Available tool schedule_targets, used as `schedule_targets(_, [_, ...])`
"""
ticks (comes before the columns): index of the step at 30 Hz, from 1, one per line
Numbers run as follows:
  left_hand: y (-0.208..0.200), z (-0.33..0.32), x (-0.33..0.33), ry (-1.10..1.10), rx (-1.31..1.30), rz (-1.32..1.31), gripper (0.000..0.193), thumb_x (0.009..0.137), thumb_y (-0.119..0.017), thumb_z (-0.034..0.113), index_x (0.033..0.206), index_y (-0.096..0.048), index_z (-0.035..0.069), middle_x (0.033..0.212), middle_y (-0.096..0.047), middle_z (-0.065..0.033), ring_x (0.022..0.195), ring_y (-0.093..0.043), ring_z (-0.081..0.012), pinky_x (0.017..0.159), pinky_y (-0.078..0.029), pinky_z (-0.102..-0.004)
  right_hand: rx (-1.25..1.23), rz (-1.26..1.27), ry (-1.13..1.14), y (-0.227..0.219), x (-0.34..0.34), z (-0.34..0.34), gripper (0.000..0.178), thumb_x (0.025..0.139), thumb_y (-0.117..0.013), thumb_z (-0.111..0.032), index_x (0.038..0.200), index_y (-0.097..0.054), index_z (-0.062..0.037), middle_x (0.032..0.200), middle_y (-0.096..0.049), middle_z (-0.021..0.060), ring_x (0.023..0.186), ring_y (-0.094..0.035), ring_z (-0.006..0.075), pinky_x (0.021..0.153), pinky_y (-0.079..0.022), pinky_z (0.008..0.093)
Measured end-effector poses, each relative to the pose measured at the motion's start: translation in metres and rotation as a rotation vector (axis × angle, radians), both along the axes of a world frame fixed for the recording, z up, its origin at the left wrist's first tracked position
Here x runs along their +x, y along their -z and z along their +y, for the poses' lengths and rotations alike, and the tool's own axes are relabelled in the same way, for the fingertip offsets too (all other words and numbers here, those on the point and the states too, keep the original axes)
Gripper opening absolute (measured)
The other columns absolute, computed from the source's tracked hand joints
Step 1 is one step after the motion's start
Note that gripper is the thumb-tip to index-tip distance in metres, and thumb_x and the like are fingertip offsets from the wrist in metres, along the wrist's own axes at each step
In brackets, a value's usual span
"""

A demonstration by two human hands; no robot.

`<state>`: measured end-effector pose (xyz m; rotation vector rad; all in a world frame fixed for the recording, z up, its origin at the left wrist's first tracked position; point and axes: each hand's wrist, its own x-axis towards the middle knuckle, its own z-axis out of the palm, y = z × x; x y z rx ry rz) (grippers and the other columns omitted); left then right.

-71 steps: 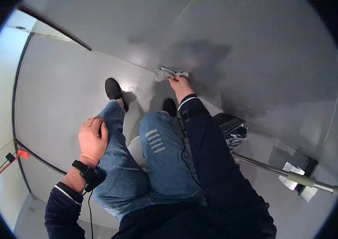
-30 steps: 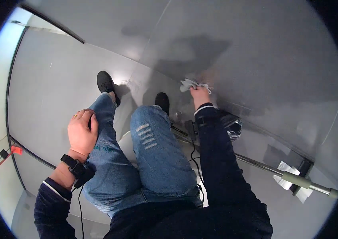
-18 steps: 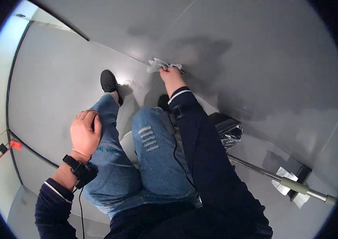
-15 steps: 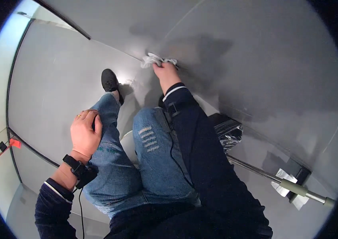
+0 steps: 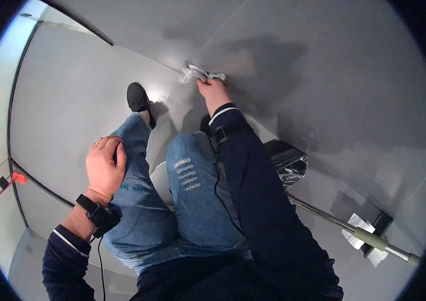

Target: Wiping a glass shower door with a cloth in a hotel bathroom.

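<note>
My right hand [image 5: 214, 93] reaches forward, its fingers closed on a crumpled white cloth [image 5: 193, 74]. The cloth is against the grey wall, near the line where wall and floor meet. Bent over my left knee, my left hand [image 5: 105, 165] is closed, its fingers curled. A small dark thing [image 5: 119, 150] shows between its thumb and forefinger; what it is I cannot make out. A black strap with a dark device [image 5: 101, 216] sits on the left wrist, a thin cable hanging from it.
A black plastic bag [image 5: 289, 163] lies right of my right arm. Past it a metal pole with a greenish grip [image 5: 368, 237] runs to the right, near white paper pieces [image 5: 357, 223]. My black shoe [image 5: 137, 98] stands on the grey floor. A red tag [image 5: 19, 178] hangs at left.
My right hand and the cloth have shifted slightly to the right along the wall. My left hand stays on the knee.
</note>
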<state>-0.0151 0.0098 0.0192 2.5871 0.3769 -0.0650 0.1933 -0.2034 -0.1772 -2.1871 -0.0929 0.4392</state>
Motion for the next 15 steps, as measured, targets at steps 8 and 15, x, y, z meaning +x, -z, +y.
schedule_targets(8, [-0.002,0.003,0.002,0.025,-0.014,0.013,0.011,0.084,-0.052,0.007,0.086,-0.059,0.001,0.092,-0.063,-0.0142,0.085,-0.059,-0.0341,0.077,-0.047,-0.0393,-0.244,0.075,-0.007,0.001,-0.008,-0.083,0.038,0.083,-0.061,-0.034,0.106,-0.064,-0.0039,0.103,-0.065,0.0167,0.099,-0.060,0.0329,0.087,-0.045,0.0379])
schedule_targets(15, [0.000,0.003,0.006,0.023,-0.022,0.009,0.010,0.084,-0.052,0.007,0.086,-0.059,0.000,0.091,-0.062,-0.0146,0.085,-0.059,-0.0343,0.077,-0.047,-0.0394,-0.568,0.084,-0.029,0.026,-0.017,-0.173,0.043,0.081,-0.059,-0.042,0.102,-0.067,-0.0054,0.097,-0.066,0.0170,0.094,-0.062,0.0331,0.084,-0.047,0.0367])
